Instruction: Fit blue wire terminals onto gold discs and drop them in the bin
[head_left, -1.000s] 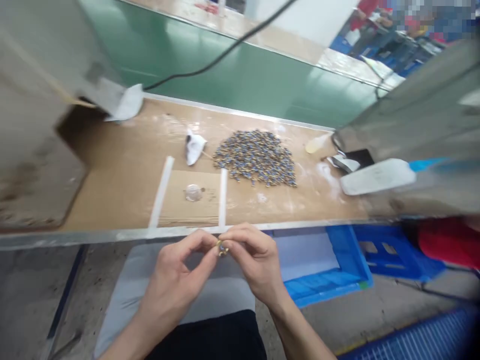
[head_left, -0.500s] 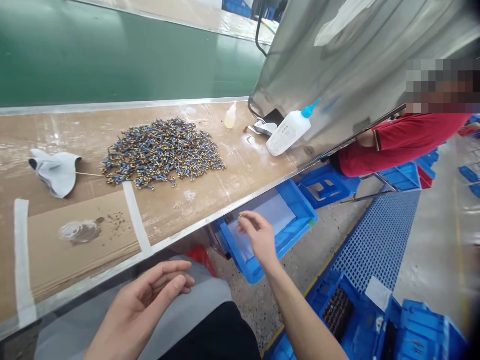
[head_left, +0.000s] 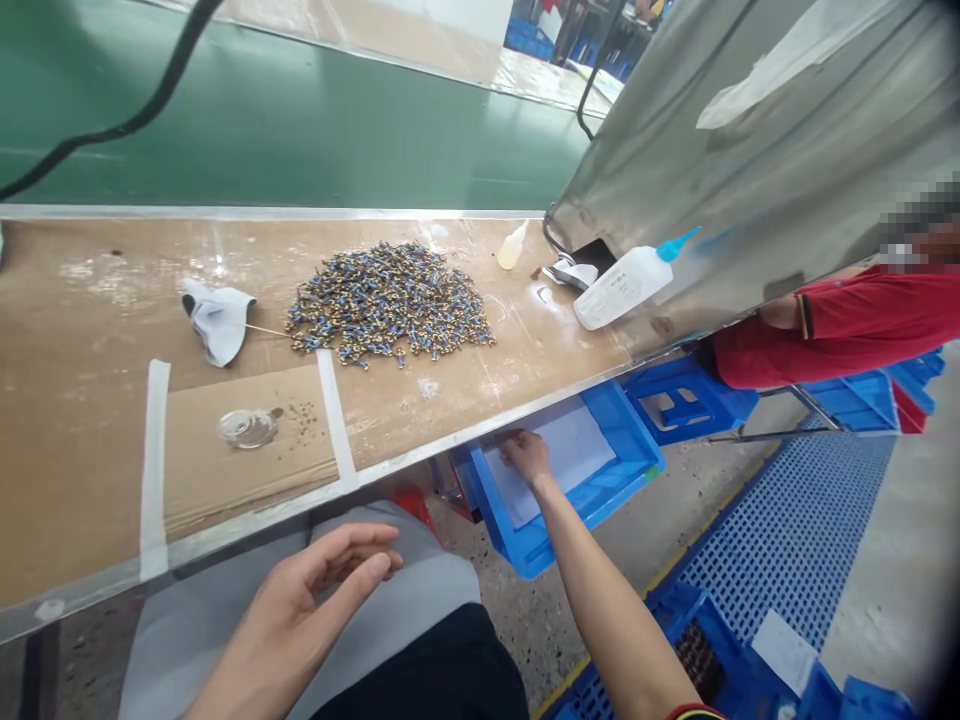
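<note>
Head view, 2 bare hands showing. Right hand (head_left: 527, 457) is hanging inside the blue bin (head_left: 639, 440), over the white sheet (head_left: 589, 440) lining it; can't tell if it's touching the sheet. Right fingertips are pointing down and showing too small, so can't tell whether they're pinching a part or standing apart. Left hand (head_left: 311, 600) is hovering over the grey cloth (head_left: 431, 580) on the lap, fingers curling loosely, thumb staying clear of the fingertips. Pile of small blue-and-brass parts (head_left: 390, 302) is lying on the brown worktop (head_left: 82, 400), beyond the fingers of both hands and well apart from them. White cloth bundle (head_left: 221, 325) is sitting just left of the pile, its thin stick (head_left: 266, 331) pointing at the pile's edge. Clear round dish (head_left: 247, 428) is resting on cardboard (head_left: 202, 485) between 2 white tape strips (head_left: 155, 470). Small bottle (head_left: 511, 248) and larger white bottle (head_left: 626, 290) are sitting right of the pile. Person in red (head_left: 862, 335) is showing at far right.
</note>
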